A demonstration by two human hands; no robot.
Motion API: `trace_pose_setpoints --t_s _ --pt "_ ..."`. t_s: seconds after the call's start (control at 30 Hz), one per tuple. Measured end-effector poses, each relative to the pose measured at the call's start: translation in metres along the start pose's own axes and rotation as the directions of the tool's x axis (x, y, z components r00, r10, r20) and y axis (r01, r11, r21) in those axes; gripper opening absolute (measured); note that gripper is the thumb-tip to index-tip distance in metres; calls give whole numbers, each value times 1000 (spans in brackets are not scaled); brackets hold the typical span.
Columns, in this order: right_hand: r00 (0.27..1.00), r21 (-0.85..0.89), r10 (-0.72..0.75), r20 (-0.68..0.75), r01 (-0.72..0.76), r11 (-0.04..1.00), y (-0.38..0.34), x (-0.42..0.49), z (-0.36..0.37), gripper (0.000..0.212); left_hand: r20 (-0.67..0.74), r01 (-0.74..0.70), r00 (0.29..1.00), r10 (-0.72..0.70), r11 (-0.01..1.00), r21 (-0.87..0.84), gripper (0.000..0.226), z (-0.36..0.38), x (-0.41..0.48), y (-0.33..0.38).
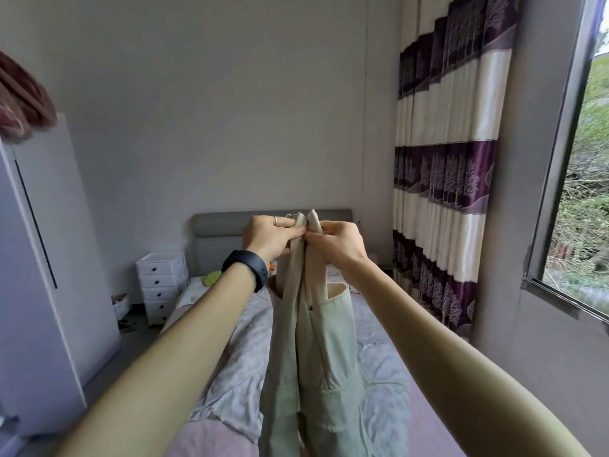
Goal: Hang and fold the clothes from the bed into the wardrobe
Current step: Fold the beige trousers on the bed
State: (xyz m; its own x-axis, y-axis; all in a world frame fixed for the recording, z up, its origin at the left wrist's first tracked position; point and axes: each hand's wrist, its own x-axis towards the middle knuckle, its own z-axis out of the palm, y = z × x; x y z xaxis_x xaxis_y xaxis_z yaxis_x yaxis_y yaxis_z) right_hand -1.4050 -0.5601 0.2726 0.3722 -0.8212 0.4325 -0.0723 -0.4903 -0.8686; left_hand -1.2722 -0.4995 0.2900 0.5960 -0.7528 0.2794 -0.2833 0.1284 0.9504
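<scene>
The cream garment [316, 374] hangs above the bed [237, 351] (dungarees, I think). Higher above the bed, the left hand [267, 237] and right hand [336, 242] each pinch one strap end, side by side. Better to level both straps before carrying it to the wardrobe [49, 258], left of the bed.

This is a home bedroom. A bed [428, 427] with a grey headboard [217, 225] and rumpled quilt [237, 351] fills the middle. Left of the bed stand a white drawer chest [161, 285] and tall wardrobe [49, 258]; right of it, a purple-and-cream curtain [451, 192] flanks a window [580, 192].
</scene>
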Motion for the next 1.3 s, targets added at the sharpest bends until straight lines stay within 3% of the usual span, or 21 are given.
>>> trace_pose_setpoints --t_s 0.17,0.27,0.33,0.47,0.57,0.6,0.67,0.7,0.77,0.8,0.87,0.93,1.0,1.07,1.13,1.2,1.3 --pt "969 263 -11 249 -57 963 -3 -13 -9 37 141 18 990 0 992 -122 11 -5 -9 -2" --pt "912 406 -41 409 -142 903 3 -16 -15 61 140 -68 988 61 997 45 23 -7 -10 -3" --pt "898 450 -48 437 -173 876 7 -16 -16 66 82 -82 994 76 994 75 35 -4 -10 -2" --pt "923 440 -6 386 -179 880 20 -10 -23 55 48 -121 992 118 990 66 44 -6 -14 3" --pt "985 361 88 148 -136 923 35 -1 -33 30 102 -144 985 142 989 17 29 -16 -16 5" --pt "988 330 136 70 -151 932 40 2 -37 33 119 -149 981 151 989 -19 20 -20 -16 7" --pt "969 282 245 31 -243 928 48 5 -43 78 150 -148 975 162 984 -97 18 -29 -16 12" --pt "951 274 296 85 -308 911 51 6 -45 103 158 -139 974 161 980 -142 19 -34 -17 16" --pt "902 292 344 260 -413 863 48 5 -44 128 160 -116 975 154 968 -224 21 -45 -17 25" --pt "878 301 344 334 -445 843 45 4 -42 128 160 -108 976 151 962 -249 22 -51 -18 28" --pt "873 333 298 385 -433 838 33 3 -38 102 157 -101 977 148 957 -274 23 -60 -20 33" --pt "918 393 238 317 -355 848 18 5 -34 63 131 -109 980 148 959 -263 21 -68 -22 34" --pt "960 397 199 195 -263 879 2 8 -31 40 78 -128 986 149 966 -225 20 -76 -23 35" --pt "994 292 95 59 -108 950 -13 9 -28 35 10 -167 985 170 975 -144 20 -84 -21 37" --pt "995 52 -57 -76 61 997 -30 9 -25 34 -74 -206 977 202 978 -37 19 -92 -20 41" --pt "965 -142 -180 -188 155 978 -50 3 -24 36 -159 -243 957 243 970 20 17 -95 -25 49" --pt "922 -267 -292 -255 223 938 -78 -12 -25 41 -282 -311 901 328 944 106 19 -97 -42 69"
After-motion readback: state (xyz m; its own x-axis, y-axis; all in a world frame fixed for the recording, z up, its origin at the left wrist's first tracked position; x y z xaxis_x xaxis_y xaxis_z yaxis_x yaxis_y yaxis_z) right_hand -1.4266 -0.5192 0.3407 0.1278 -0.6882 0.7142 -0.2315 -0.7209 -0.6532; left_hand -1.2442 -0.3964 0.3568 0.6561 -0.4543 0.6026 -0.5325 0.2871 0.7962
